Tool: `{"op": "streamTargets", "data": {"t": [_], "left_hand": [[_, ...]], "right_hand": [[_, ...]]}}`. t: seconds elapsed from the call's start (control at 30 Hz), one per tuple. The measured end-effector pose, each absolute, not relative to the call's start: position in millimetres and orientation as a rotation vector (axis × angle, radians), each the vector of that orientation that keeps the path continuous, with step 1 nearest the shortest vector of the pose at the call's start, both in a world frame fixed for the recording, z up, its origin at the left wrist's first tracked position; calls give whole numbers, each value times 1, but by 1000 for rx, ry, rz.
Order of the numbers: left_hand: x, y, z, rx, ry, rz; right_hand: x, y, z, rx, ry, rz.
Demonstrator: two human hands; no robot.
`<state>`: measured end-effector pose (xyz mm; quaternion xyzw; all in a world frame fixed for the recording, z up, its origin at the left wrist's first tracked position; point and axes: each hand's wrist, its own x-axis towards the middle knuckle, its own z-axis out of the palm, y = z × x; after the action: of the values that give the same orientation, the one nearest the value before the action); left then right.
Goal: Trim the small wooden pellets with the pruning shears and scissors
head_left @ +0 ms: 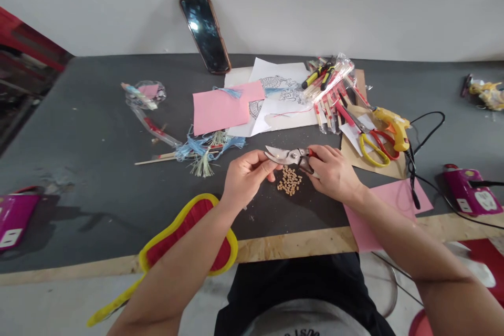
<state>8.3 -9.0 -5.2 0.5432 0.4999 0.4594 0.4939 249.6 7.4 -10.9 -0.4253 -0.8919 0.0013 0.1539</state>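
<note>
My right hand (333,170) is closed round the handles of a pair of pruning shears (290,155), whose blades are parted and point left. Fingers pinched, my left hand (250,173) is right at the blade tips; whatever it holds is too small or hidden to make out. Below the shears lies a small heap of short tan cut pieces (289,181) on the dark table top. Blue and pale green tassels (202,149) rest with thin wooden sticks to the left of my left hand.
Behind lie pink paper (220,110), printed drawings (281,84), wrapped sticks (328,105) and yellow-black pliers (321,74). On the right are scissors (374,144), a yellow glue gun (394,125) with its cable and a purple box (472,189). A phone (207,34) leans on the wall.
</note>
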Motion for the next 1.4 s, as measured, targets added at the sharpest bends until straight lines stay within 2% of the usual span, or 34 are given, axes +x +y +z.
{"op": "streamTargets", "data": {"t": [0.2, 0.97, 1.4], "left_hand": [[8, -11, -1, 1372, 1244, 1110], [8, -12, -5, 1273, 1136, 1061], [9, -12, 3, 1404, 1174, 1109]], "right_hand": [[249, 5, -4, -1223, -2626, -117], [250, 7, -9, -1178, -2599, 106], [249, 7, -8, -1240, -2567, 6]]}}
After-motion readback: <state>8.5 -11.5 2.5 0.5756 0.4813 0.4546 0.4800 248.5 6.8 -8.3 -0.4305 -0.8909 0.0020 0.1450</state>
